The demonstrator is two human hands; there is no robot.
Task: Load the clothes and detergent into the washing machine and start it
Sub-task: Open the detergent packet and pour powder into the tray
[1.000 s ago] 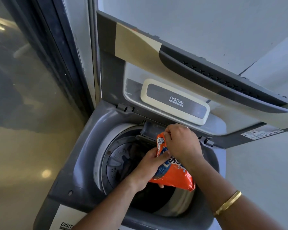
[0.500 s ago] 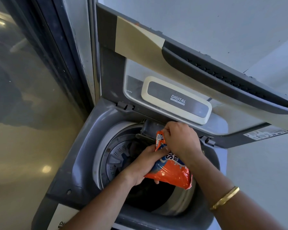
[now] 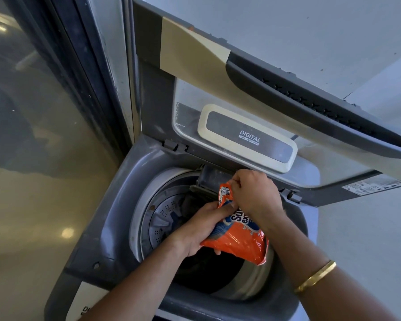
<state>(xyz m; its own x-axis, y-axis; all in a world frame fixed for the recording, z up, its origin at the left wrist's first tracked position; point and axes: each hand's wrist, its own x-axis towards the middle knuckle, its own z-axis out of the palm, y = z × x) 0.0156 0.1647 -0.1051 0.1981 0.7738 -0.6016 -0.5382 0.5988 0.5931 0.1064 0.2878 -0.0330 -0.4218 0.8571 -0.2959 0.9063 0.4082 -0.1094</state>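
Observation:
An orange detergent packet (image 3: 239, 239) with blue and white lettering hangs over the open drum of a grey top-loading washing machine (image 3: 116, 209). My left hand (image 3: 202, 228) grips the packet's left side from below. My right hand (image 3: 252, 195) pinches its top corner, close to the small detergent tray (image 3: 214, 180) at the drum's back rim. Dark clothes (image 3: 185, 205) lie inside the drum, mostly hidden by my hands and the packet. The machine's lid (image 3: 252, 93) stands raised behind.
A dark-framed glass door (image 3: 44, 112) runs along the left of the machine. White walls (image 3: 368, 228) close in at the back and right. A gold bangle (image 3: 315, 276) sits on my right wrist.
Both hands and the packet have edged slightly up and toward the tray at the back rim. The grip on the packet is the same.

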